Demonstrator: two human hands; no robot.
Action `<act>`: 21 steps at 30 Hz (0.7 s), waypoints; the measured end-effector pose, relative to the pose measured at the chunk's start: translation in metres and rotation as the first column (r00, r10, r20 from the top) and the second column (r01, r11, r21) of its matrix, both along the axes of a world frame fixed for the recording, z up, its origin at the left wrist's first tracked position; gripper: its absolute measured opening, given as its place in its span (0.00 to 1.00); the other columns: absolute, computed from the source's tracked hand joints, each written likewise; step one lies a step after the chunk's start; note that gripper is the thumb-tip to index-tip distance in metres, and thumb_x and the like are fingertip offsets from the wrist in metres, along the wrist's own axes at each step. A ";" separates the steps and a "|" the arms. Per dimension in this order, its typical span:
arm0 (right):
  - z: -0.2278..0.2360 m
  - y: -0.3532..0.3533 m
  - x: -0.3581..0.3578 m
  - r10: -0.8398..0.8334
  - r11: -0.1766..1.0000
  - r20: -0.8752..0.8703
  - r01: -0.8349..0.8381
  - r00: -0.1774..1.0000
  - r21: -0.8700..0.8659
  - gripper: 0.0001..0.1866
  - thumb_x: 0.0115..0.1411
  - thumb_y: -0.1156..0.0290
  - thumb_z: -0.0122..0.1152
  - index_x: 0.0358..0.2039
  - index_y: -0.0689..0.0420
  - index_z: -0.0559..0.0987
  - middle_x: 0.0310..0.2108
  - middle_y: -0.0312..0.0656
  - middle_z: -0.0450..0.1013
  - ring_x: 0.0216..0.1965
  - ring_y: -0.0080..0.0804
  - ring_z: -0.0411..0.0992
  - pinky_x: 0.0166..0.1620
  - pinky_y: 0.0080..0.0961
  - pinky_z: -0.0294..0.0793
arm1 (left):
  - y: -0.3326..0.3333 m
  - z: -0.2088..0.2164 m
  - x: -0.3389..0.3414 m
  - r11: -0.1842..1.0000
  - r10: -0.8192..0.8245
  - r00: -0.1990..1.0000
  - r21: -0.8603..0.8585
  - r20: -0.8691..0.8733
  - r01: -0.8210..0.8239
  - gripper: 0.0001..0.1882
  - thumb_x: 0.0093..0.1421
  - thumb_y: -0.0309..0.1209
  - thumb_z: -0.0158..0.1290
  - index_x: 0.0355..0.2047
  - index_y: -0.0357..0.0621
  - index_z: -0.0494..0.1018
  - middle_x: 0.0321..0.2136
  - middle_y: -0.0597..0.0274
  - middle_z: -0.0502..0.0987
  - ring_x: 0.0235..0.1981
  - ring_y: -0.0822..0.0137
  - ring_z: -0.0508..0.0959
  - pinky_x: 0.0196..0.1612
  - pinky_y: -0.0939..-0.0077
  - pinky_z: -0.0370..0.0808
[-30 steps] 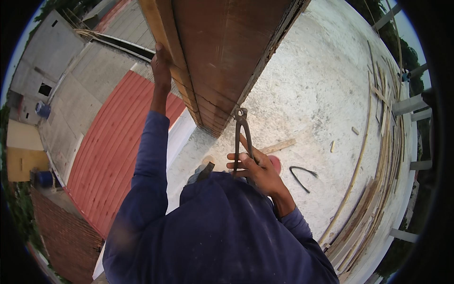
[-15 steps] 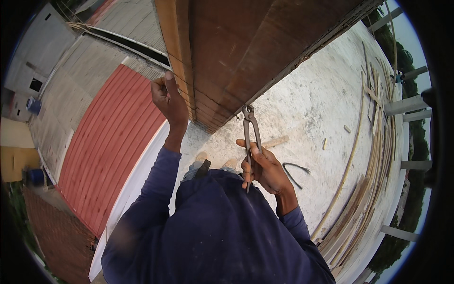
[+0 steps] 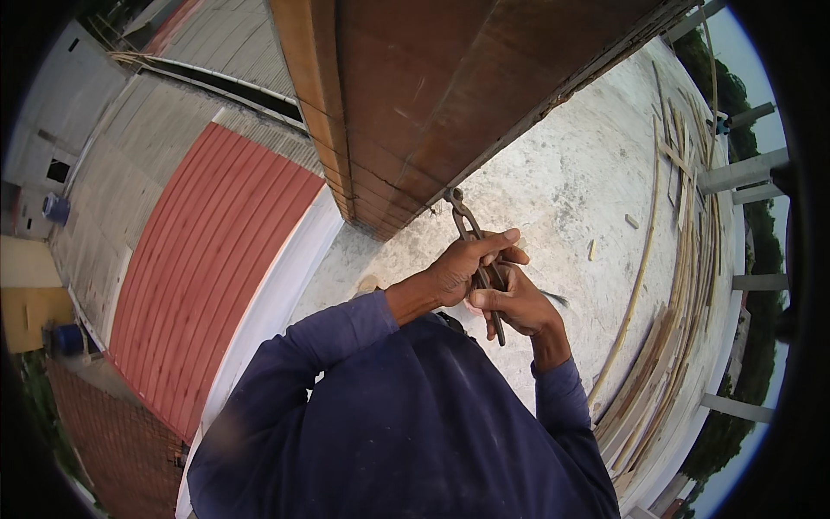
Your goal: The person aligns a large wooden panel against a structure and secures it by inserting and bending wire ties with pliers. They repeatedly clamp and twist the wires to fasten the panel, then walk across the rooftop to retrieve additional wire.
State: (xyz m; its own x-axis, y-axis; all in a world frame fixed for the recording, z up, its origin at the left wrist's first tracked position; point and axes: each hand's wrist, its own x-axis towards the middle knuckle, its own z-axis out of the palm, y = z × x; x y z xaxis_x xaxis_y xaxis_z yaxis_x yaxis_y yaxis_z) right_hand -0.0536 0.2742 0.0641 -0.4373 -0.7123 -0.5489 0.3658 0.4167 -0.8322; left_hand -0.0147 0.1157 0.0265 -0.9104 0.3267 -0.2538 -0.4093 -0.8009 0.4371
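A pair of end-cutting pincers (image 3: pixel 468 221) reaches up from my hands, its jaws at the lower right edge of a tall brown wooden formwork panel (image 3: pixel 406 112). My right hand (image 3: pixel 521 303) is closed round the handles near their lower end. My left hand (image 3: pixel 456 272) is closed on the handles too, just above and left of the right, its thumb stretched to the right. Thin tie wire (image 3: pixel 380 180) runs across the panel's lower part toward the jaws. Whether the jaws bite on wire is too small to tell.
Long timber strips and poles (image 3: pixel 683 303) lie along the right side of the pale concrete floor (image 3: pixel 588 164). On the left, beyond a white ledge (image 3: pixel 285 277), a red corrugated roof (image 3: pixel 207 277) lies lower down. Concrete posts (image 3: pixel 743 173) stand at the far right.
My left hand has come down from beside the panel's left edge and closed on the pincers' handles. The right hand has shifted slightly right, and the handles now tilt more to the right.
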 end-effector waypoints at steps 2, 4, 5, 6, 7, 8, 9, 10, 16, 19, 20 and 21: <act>0.024 0.004 0.007 0.039 0.987 -0.395 0.025 0.918 0.156 0.27 0.62 0.61 0.70 0.51 0.66 0.71 0.28 0.47 0.74 0.30 0.37 0.79 0.31 0.32 0.83 | 0.004 0.004 -0.001 0.999 -0.036 0.994 -0.007 0.099 0.037 0.24 0.63 0.51 0.61 0.22 0.47 0.72 0.32 0.52 0.81 0.30 0.67 0.82 0.30 0.72 0.82; 0.045 0.006 0.015 0.290 0.928 -0.625 -0.054 0.725 0.368 0.31 0.63 0.58 0.67 0.56 0.67 0.67 0.35 0.54 0.76 0.34 0.49 0.80 0.36 0.40 0.81 | 0.021 0.008 -0.006 0.992 0.128 0.961 -0.032 0.247 -0.123 0.24 0.61 0.48 0.64 0.18 0.44 0.71 0.30 0.53 0.80 0.26 0.64 0.80 0.27 0.69 0.78; 0.051 0.005 0.026 0.379 0.887 -0.745 0.016 0.549 0.462 0.26 0.64 0.64 0.62 0.56 0.67 0.68 0.43 0.60 0.76 0.37 0.56 0.79 0.40 0.45 0.77 | 0.024 0.008 -0.008 0.990 0.140 0.951 -0.035 0.276 -0.136 0.24 0.60 0.47 0.65 0.18 0.45 0.71 0.30 0.53 0.80 0.25 0.65 0.79 0.26 0.69 0.78; 0.052 0.001 0.033 0.393 0.875 -0.761 0.043 0.517 0.482 0.25 0.65 0.65 0.60 0.57 0.68 0.68 0.38 0.59 0.76 0.35 0.56 0.79 0.39 0.46 0.77 | 0.026 0.008 -0.010 0.989 0.149 0.940 -0.034 0.307 -0.145 0.24 0.60 0.46 0.66 0.17 0.46 0.70 0.30 0.52 0.80 0.25 0.65 0.79 0.26 0.69 0.77; 0.051 -0.002 0.038 0.441 0.845 -0.776 0.082 0.451 0.528 0.25 0.66 0.67 0.58 0.59 0.68 0.68 0.33 0.58 0.77 0.34 0.57 0.78 0.39 0.47 0.76 | 0.029 0.007 -0.012 0.986 0.165 0.933 -0.090 0.320 -0.144 0.24 0.59 0.46 0.66 0.17 0.46 0.69 0.28 0.54 0.79 0.24 0.66 0.78 0.26 0.69 0.76; 0.048 -0.005 0.042 0.512 0.796 -0.766 0.120 0.390 0.593 0.25 0.67 0.68 0.55 0.60 0.68 0.68 0.29 0.57 0.77 0.32 0.57 0.77 0.39 0.48 0.76 | 0.031 0.006 -0.014 0.979 0.183 0.925 -0.144 0.333 -0.142 0.24 0.59 0.45 0.67 0.17 0.47 0.68 0.26 0.55 0.78 0.23 0.66 0.77 0.26 0.69 0.75; 0.040 -0.009 0.041 0.530 0.781 -0.758 0.130 0.380 0.611 0.17 0.67 0.69 0.53 0.51 0.67 0.70 0.28 0.58 0.77 0.31 0.57 0.77 0.36 0.50 0.74 | 0.032 0.004 -0.015 0.969 0.205 0.916 -0.201 0.346 -0.141 0.25 0.58 0.45 0.68 0.16 0.47 0.67 0.24 0.56 0.77 0.22 0.67 0.76 0.25 0.69 0.74; 0.032 -0.013 0.040 0.529 0.761 -0.733 0.144 0.427 0.633 0.15 0.66 0.70 0.54 0.49 0.66 0.70 0.31 0.58 0.77 0.31 0.57 0.77 0.36 0.50 0.74 | 0.032 0.003 -0.015 0.954 0.233 0.905 -0.264 0.356 -0.141 0.25 0.58 0.44 0.68 0.16 0.48 0.66 0.22 0.57 0.76 0.22 0.68 0.76 0.25 0.69 0.74; -0.032 -0.013 0.036 0.328 0.900 -0.844 0.131 0.424 0.416 0.12 0.65 0.71 0.54 0.45 0.67 0.70 0.26 0.56 0.76 0.30 0.57 0.77 0.33 0.52 0.73 | 0.031 -0.012 -0.010 0.887 0.355 0.878 -0.410 0.320 -0.210 0.28 0.56 0.36 0.70 0.13 0.51 0.60 0.16 0.67 0.67 0.16 0.73 0.69 0.20 0.69 0.69; -0.060 -0.015 0.034 0.196 0.939 -0.848 0.156 0.492 0.308 0.12 0.65 0.70 0.54 0.44 0.66 0.71 0.24 0.55 0.75 0.30 0.59 0.76 0.32 0.53 0.71 | 0.027 -0.021 -0.008 0.842 0.389 0.883 -0.490 0.262 -0.226 0.27 0.56 0.36 0.70 0.12 0.49 0.62 0.15 0.62 0.72 0.17 0.73 0.72 0.21 0.72 0.72; -0.067 -0.016 0.033 0.165 0.944 -0.834 0.161 0.526 0.288 0.11 0.65 0.70 0.54 0.44 0.64 0.71 0.25 0.55 0.75 0.31 0.60 0.76 0.32 0.52 0.71 | 0.025 -0.023 -0.008 0.816 0.400 0.882 -0.534 0.248 -0.220 0.27 0.56 0.35 0.70 0.12 0.50 0.61 0.15 0.62 0.71 0.17 0.73 0.71 0.21 0.72 0.71; -0.074 -0.017 0.034 0.124 0.952 -0.839 0.175 0.530 0.251 0.11 0.65 0.70 0.55 0.44 0.63 0.72 0.26 0.55 0.75 0.31 0.61 0.76 0.32 0.52 0.71 | 0.024 -0.026 -0.008 0.788 0.410 0.883 -0.576 0.229 -0.217 0.28 0.56 0.34 0.70 0.11 0.50 0.61 0.14 0.63 0.71 0.17 0.74 0.71 0.20 0.73 0.70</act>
State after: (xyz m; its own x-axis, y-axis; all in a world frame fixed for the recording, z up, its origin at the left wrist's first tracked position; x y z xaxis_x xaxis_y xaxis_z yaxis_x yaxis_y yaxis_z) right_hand -0.0193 0.2571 -0.0096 -0.8120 -0.5785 -0.0773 -0.4236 0.6752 -0.6039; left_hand -0.0222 0.1397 0.0005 -0.7690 -0.2321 -0.5956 -0.3697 -0.5986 0.7106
